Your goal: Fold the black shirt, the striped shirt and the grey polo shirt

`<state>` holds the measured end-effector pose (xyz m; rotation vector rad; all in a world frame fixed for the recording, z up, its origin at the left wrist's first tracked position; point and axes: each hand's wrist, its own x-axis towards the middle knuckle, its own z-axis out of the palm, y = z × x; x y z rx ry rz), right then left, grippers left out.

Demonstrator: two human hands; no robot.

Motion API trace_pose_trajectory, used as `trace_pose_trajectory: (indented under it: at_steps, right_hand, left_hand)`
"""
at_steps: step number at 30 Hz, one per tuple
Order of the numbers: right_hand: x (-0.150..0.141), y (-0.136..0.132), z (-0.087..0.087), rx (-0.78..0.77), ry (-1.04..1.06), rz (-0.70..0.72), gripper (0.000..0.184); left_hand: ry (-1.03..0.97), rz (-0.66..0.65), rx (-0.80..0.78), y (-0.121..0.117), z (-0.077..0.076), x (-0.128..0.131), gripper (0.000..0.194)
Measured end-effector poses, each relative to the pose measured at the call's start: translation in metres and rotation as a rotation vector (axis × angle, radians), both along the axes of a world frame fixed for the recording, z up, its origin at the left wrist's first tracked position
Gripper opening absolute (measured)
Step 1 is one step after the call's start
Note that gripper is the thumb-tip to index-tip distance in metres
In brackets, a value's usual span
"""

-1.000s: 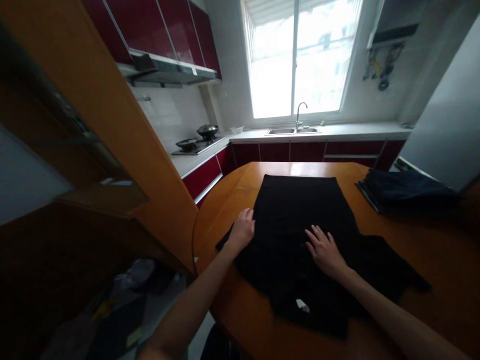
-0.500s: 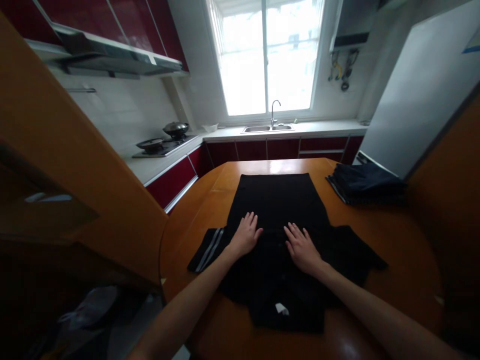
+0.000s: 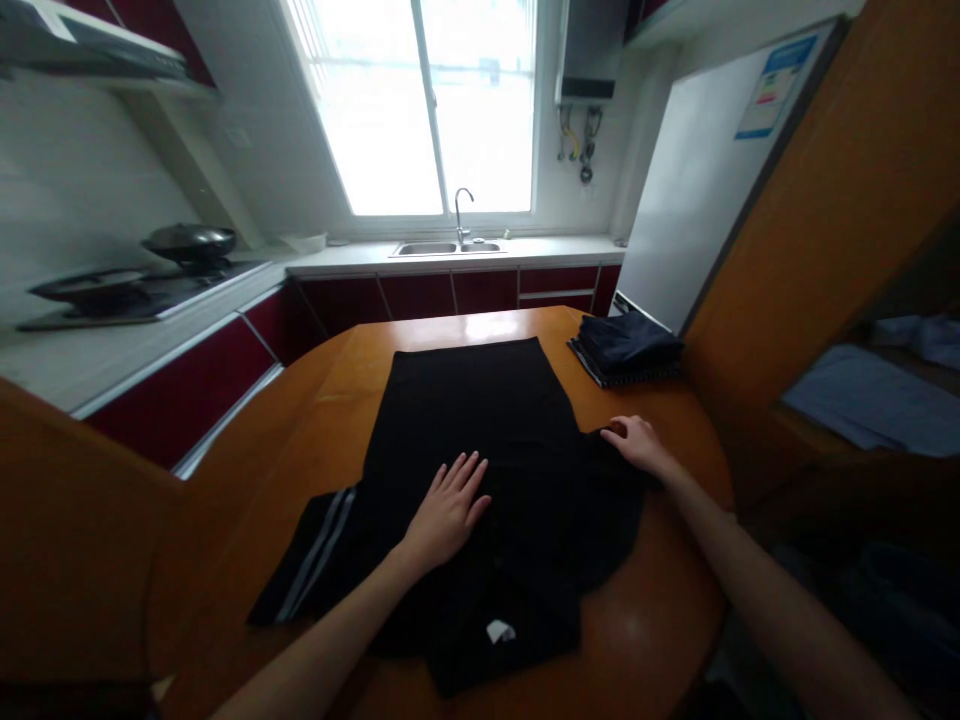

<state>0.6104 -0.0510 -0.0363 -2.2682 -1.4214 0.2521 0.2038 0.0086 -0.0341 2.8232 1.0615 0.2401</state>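
A black short-sleeved shirt (image 3: 472,400) lies spread on the wooden table, its hem towards the window and its collar nearest me. White stripes cross its left sleeve, and a small white tag shows at the neck. My left hand (image 3: 445,508) rests flat on the middle of the shirt, fingers stretched out. At the right side, my right hand (image 3: 636,442) is closed on the edge of the shirt's right sleeve (image 3: 611,470). Part of that sleeve is hidden under the hand and wrist.
Folded dark clothes (image 3: 626,345) are stacked at the table's far right. The round-ended wooden table (image 3: 300,400) reaches towards a counter with a sink (image 3: 427,248). A stove with pans (image 3: 191,243) is at left, a white refrigerator (image 3: 690,190) at right.
My right hand has moved from the shirt's middle out to its right sleeve and closed there. My left hand stays flat on the shirt. The view has turned to the right.
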Motion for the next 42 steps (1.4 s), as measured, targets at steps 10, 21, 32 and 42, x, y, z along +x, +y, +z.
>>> trace_pose_trajectory:
  at_steps: [10,21,32,42]
  right_hand:
    - [0.016,0.007,0.019,0.039,0.274,0.150,0.016]
    - [-0.040,0.002,0.033,-0.029,-0.200,-0.050,0.048]
    - [-0.156,0.048,0.009,-0.217,-0.071,0.274,0.077]
    - [-0.181,0.066,0.011,-0.143,-0.079,0.165,0.083]
  left_hand:
    - [0.005,0.004,0.002,0.001,0.000,0.000,0.059]
    - [-0.021,-0.002,-0.003,0.001,-0.001,-0.001,0.059]
    - [0.000,0.005,0.004,-0.003,0.002,0.000,0.059]
    - [-0.036,-0.004,0.012,-0.003,-0.002,0.000,0.058]
